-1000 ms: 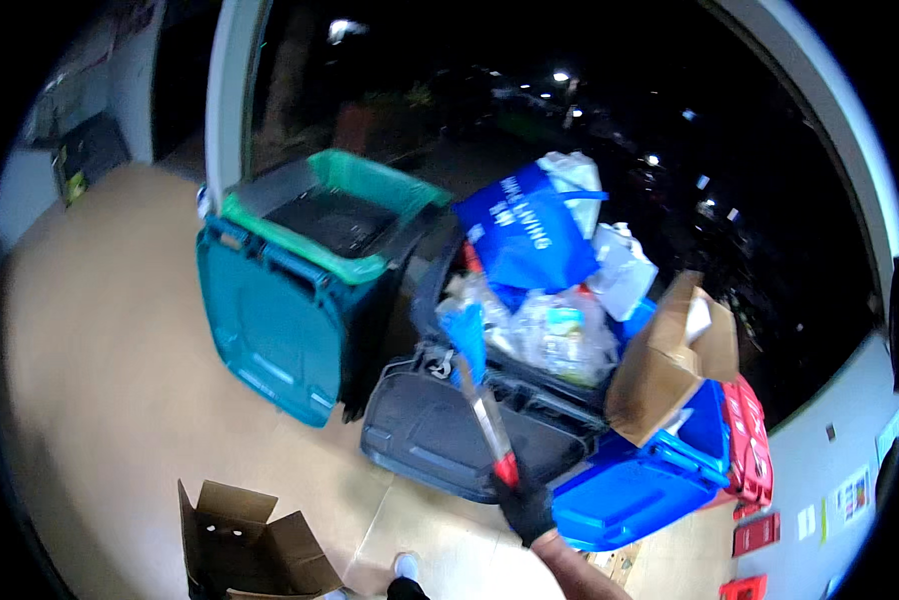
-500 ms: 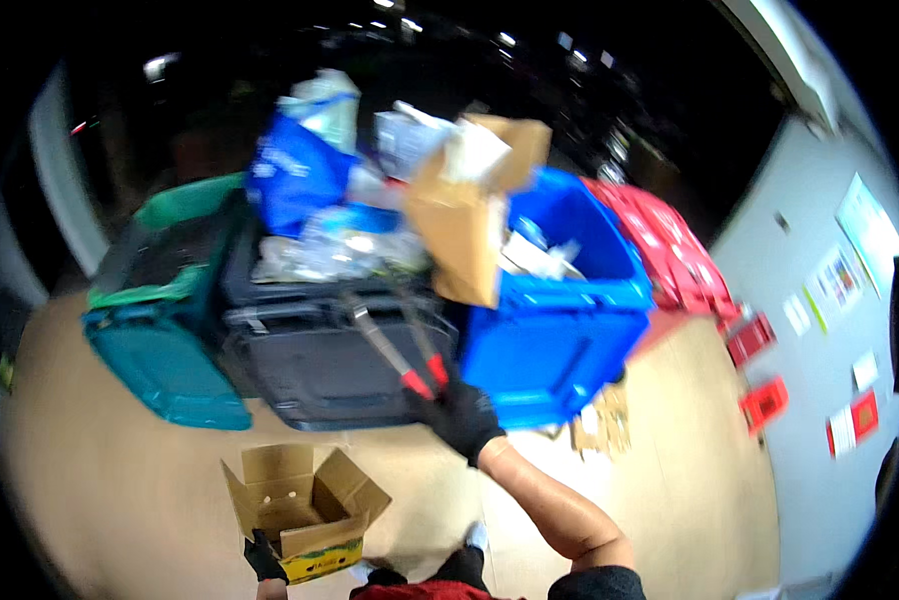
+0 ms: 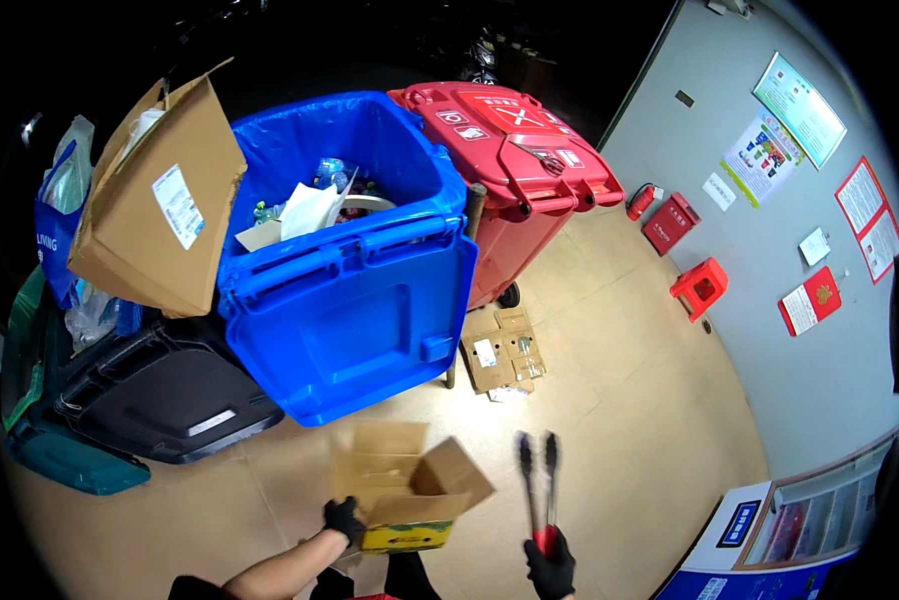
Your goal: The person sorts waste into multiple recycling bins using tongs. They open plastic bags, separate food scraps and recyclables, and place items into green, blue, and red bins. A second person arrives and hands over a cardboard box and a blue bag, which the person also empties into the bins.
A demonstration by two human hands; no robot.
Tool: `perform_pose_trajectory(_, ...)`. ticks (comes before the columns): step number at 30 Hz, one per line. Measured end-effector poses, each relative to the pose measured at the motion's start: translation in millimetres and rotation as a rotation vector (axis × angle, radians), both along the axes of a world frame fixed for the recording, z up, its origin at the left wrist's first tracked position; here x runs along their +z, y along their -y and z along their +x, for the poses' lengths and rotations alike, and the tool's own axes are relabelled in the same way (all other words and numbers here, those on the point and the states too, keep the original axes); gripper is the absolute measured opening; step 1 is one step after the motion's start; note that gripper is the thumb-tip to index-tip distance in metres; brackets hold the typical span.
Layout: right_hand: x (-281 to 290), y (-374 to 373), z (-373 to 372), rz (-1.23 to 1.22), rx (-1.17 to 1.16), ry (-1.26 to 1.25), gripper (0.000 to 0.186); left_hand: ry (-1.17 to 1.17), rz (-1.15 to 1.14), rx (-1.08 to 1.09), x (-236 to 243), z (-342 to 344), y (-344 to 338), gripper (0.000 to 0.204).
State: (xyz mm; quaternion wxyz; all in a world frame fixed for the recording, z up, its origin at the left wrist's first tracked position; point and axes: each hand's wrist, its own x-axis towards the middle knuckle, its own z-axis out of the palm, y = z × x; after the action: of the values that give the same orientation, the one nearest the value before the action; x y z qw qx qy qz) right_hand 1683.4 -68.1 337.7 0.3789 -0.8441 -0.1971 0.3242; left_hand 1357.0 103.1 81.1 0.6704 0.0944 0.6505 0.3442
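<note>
My left hand (image 3: pixel 345 521), in a black glove, grips the near left side of an open cardboard box (image 3: pixel 410 508) with a yellow and green printed front. The box's flaps stand up and its inside looks bare. In my black-gloved right hand (image 3: pixel 551 570) are metal tongs (image 3: pixel 538 495) with red handles and dark tips. The tongs point away from me, their tips slightly apart with nothing between them. In front stands a blue wheeled bin (image 3: pixel 355 305), its lid hanging down, with bottles and white paper (image 3: pixel 313 210) inside.
Left of it, a large carton (image 3: pixel 160 235) rests over a dark grey bin (image 3: pixel 170 390) beside a green bin (image 3: pixel 75 455). A closed red bin (image 3: pixel 510 130) stands right. Flattened cardboard (image 3: pixel 505 350) and a red stool (image 3: pixel 700 290) are on the floor. A cabinet (image 3: pixel 770 545) stands lower right.
My view has swung right. The tongs have moved from in front of the grey bin to beside the box, to its right. My left hand still holds the box.
</note>
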Motion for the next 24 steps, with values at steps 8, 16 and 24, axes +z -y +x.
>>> perform_pose_trajectory(8, 14.8, 85.0, 73.8, 0.289, -0.547, -0.112, 0.036, -0.117, 0.661, -0.588, 47.3, 296.9, -107.8, 0.024)
perform_pose_trajectory(16, 20.4, 53.0, 79.1, 0.239, -0.318, -0.099, 0.035, 0.368, 0.868, -0.394, 196.4, 269.0, -172.5, 0.056)
perform_pose_trajectory(24, 30.0, -92.4, 55.0, 0.389, 0.003, -0.159, 0.054, -0.266, 1.343, 0.053, 414.3, -65.1, -195.7, 0.042)
